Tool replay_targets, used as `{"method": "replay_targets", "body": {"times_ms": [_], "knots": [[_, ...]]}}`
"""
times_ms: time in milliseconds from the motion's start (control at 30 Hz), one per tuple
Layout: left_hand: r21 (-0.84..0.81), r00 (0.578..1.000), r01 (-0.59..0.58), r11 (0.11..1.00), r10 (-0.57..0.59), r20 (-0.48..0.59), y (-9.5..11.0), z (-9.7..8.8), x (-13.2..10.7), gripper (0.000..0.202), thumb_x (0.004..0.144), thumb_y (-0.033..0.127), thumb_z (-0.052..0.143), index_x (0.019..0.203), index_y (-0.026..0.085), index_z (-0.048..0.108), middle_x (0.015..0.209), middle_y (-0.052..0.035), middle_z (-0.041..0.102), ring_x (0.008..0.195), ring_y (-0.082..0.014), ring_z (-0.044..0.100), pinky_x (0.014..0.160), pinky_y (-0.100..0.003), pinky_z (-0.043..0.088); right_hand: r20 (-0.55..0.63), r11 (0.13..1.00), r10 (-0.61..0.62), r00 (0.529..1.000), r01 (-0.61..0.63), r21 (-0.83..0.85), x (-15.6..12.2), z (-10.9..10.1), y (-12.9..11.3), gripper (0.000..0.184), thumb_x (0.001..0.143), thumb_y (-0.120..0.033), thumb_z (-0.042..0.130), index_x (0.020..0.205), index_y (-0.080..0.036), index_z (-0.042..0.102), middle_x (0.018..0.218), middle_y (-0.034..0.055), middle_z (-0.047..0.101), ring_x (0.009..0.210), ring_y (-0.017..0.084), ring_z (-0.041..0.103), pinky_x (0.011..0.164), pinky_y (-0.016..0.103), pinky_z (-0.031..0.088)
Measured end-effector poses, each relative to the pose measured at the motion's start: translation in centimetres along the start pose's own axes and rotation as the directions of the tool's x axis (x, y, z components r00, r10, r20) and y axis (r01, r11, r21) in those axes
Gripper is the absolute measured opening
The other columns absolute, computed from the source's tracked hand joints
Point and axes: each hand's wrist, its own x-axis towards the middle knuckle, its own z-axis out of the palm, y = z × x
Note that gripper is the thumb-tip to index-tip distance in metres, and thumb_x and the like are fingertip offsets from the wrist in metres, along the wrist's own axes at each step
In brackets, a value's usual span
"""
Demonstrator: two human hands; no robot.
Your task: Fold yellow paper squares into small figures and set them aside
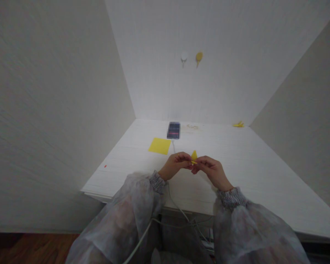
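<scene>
Between my two hands, just above the white table (250, 165), is a small folded piece of yellow paper (194, 155), with a pointed part standing up. My left hand (178, 163) pinches its left side, fingertips closed. From the right, my right hand (210, 169) grips the other side with thumb and fingers together. The fingertips nearly meet and hide the lower part of the paper. A flat sheet of yellow paper (159, 146) lies on the table, beyond and left of my left hand.
A phone (173, 130) with a white cable (173, 146) lies near the back wall. A folded yellow paper shape (238, 124) sits in the back right corner. Two hooks, one white (184, 57) and one yellow (199, 57), are on the wall. A red speck (105, 166) lies at left.
</scene>
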Motion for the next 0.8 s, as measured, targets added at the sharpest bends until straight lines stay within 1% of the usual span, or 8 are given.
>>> {"method": "replay_targets", "body": {"times_ms": [100,233,433,633,700,800], "knots": [[-0.005,1.0,0.015,1.0,-0.015,-0.003,0.07,0.17,-0.07,0.018,0.062,0.02,0.064,0.076,0.012,0.056,0.067,0.0002,0.06,0.06,-0.0088,0.057,0.064,-0.026,0.048,0.002,1.0,-0.01,1.0,0.01,0.006,-0.06,-0.17,0.17,0.013,0.068,-0.029,0.061,0.076,-0.019,0.06,0.059,-0.0006,0.064,0.052,0.016,0.061,0.054,0.032,0.051],[-0.014,0.999,0.041,0.999,-0.041,-0.001,0.22,0.25,-0.17,0.016,0.063,0.021,0.063,0.074,0.012,0.056,0.066,0.0003,0.059,0.06,-0.0093,0.058,0.065,-0.027,0.049,-0.014,1.0,-0.017,1.0,0.017,-0.022,-0.1,-0.25,0.22,0.011,0.068,-0.03,0.06,0.072,-0.02,0.06,0.057,-0.0003,0.063,0.052,0.016,0.061,0.053,0.032,0.05],[0.004,0.999,0.031,1.0,-0.031,0.017,0.36,0.22,-0.25,0.016,0.063,0.022,0.062,0.075,0.012,0.057,0.067,-0.0005,0.059,0.062,-0.0103,0.058,0.066,-0.028,0.049,0.014,0.998,-0.031,0.999,0.032,-0.063,-0.16,-0.22,0.1,0.01,0.069,-0.029,0.058,0.074,-0.02,0.059,0.06,0.0007,0.064,0.055,0.016,0.061,0.056,0.032,0.049],[0.056,0.998,-0.008,0.998,0.012,-0.058,0.63,0.56,-0.16,0.023,0.057,0.023,0.068,0.07,0.011,0.053,0.064,0.0006,0.058,0.059,-0.0093,0.057,0.06,-0.025,0.048,0.07,0.986,-0.048,0.996,0.059,-0.157,-0.22,-0.44,-0.03,0.015,0.073,-0.031,0.054,0.08,-0.019,0.06,0.069,0.003,0.063,0.067,0.017,0.06,0.063,0.032,0.048],[0.046,0.998,-0.026,0.999,0.028,-0.056,0.61,0.63,-0.06,0.025,0.058,0.023,0.068,0.071,0.011,0.05,0.064,0.001,0.058,0.06,-0.0095,0.057,0.06,-0.025,0.048,0.058,0.984,-0.055,0.997,0.065,-0.168,-0.22,-0.49,-0.03,0.015,0.073,-0.031,0.053,0.079,-0.019,0.06,0.069,0.0028,0.062,0.067,0.016,0.059,0.064,0.031,0.047],[0.011,0.996,-0.057,0.998,0.058,-0.063,0.38,0.57,0.17,0.029,0.057,0.023,0.068,0.072,0.013,0.045,0.066,0.0019,0.058,0.061,-0.0093,0.058,0.06,-0.024,0.048,-0.014,0.99,-0.069,0.998,0.067,-0.128,-0.15,-0.31,-0.06,0.012,0.072,-0.03,0.055,0.078,-0.019,0.056,0.067,0.0014,0.061,0.063,0.015,0.058,0.062,0.03,0.047]]}}
